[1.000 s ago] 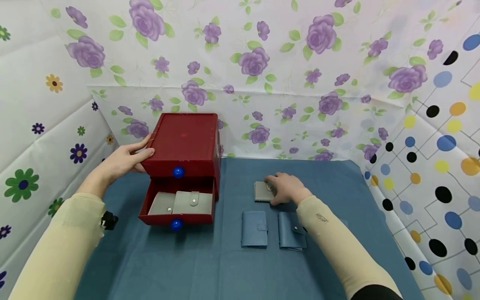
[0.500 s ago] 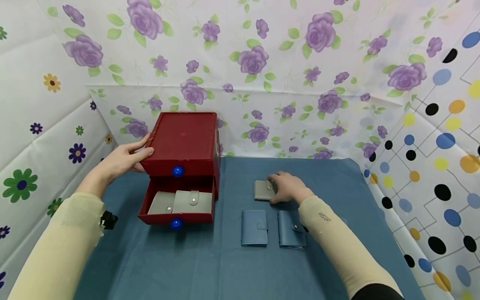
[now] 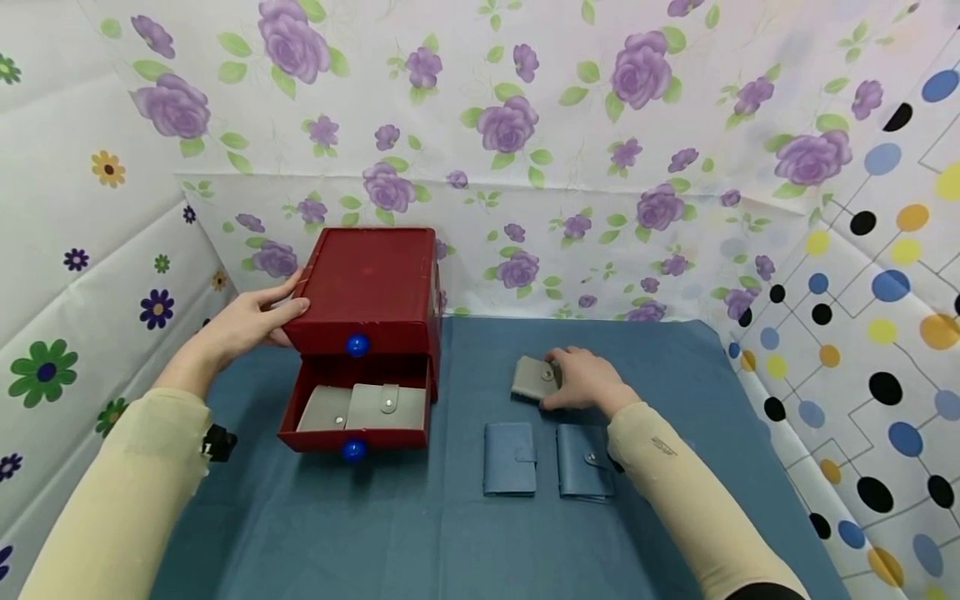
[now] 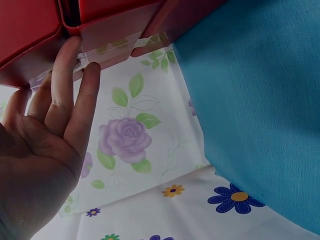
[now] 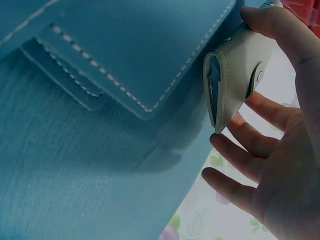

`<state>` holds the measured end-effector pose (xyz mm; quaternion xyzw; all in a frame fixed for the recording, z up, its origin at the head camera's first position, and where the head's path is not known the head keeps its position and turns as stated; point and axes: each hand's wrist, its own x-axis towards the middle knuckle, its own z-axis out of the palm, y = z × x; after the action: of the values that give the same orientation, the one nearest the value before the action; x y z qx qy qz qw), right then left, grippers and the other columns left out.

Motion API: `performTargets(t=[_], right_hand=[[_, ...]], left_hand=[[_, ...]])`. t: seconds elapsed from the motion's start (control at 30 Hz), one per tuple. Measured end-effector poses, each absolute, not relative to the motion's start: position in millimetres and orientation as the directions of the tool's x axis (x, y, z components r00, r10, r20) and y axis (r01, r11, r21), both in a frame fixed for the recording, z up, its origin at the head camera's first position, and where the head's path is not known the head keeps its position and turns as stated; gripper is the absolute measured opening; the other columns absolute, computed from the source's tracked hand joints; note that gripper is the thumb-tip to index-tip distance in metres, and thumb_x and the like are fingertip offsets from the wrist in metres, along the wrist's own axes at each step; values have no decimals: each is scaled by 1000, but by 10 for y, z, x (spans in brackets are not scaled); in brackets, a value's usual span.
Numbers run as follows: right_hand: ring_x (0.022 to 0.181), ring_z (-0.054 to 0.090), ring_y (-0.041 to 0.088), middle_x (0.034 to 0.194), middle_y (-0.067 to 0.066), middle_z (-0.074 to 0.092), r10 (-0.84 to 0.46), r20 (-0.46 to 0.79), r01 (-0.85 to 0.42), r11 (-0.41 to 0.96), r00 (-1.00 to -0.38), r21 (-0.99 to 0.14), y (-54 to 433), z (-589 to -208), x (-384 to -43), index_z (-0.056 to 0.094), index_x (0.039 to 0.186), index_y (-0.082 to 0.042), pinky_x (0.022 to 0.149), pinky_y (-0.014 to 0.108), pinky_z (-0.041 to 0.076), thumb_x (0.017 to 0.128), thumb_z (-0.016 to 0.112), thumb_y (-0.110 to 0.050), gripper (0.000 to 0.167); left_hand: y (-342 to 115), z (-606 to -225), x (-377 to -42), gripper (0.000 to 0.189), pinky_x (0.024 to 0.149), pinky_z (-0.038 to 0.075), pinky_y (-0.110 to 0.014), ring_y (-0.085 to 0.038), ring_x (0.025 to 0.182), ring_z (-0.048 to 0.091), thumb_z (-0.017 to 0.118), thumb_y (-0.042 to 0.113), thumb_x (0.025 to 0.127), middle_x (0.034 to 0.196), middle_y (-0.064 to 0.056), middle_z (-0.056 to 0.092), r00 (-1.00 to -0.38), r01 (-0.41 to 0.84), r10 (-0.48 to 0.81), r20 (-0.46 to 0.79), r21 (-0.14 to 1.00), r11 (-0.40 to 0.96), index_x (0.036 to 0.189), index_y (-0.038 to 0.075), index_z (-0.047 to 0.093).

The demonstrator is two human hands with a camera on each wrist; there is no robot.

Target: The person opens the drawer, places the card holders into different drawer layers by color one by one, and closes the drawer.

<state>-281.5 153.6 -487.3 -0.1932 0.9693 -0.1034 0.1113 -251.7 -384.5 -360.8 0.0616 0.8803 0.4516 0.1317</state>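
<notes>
My right hand pinches a small grey snap wallet between thumb and fingers by its strap side. In the right wrist view the wallet stands tilted on edge, its open side showing a blue lining. My left hand rests against the left side of a red two-drawer box, thumb at the upper front edge. The left wrist view shows its fingers nearly straight, touching the box from the side. Two more grey wallets lie in the pulled-out lower drawer; the upper drawer is closed.
Two blue snap wallets lie side by side on the blue tablecloth, in front of my right hand. Round blue knobs stick out from the drawers. A flowered cloth wall stands behind the box.
The grey wallet in my right hand has turned and tilted, shifting slightly right. My left hand, the box and the blue wallets have stayed put.
</notes>
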Motion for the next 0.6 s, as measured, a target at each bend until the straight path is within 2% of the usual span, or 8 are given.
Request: performTargets(t=[0.13,0.33,0.4,0.6], right_hand=[[101,62,31,132,16,63,-383,-146,-335,902,-912,-274,1577,-4840,-2773,58,152,-13,83,55,54,83,86,-54,84],[103,62,31,133,15,63,-379,-122,-329,894,-917,-305,1613,-4817,-2723,58,153,-14,84,55,54,85,84,-56,84],[102,62,30,132,15,64,-378,-116,-328,893,-918,-309,1617,-4820,-2707,58,153,-14,84,55,54,85,84,-56,84],[99,61,27,128,13,64,-379,-90,-330,883,-921,-335,1586,-4792,-2632,58,153,-15,82,52,54,85,83,-59,85]], left_hand=[[-3845,-3612,-2516,76,87,59,-25,-26,93,79,52,51,112,168,-34,27,-957,-13,230,-178,817,577,171,34,8],[-3848,-3628,-2529,77,98,59,-44,-29,96,79,52,54,111,169,-34,26,-960,-10,217,-179,792,611,171,35,7],[-3847,-3628,-2528,77,100,58,-46,-29,96,79,52,54,111,169,-33,27,-960,-8,216,-178,789,614,171,35,7],[-3848,-3620,-2513,76,94,60,-37,-28,96,79,52,53,112,168,-34,28,-959,-6,222,-176,797,604,171,35,8]])
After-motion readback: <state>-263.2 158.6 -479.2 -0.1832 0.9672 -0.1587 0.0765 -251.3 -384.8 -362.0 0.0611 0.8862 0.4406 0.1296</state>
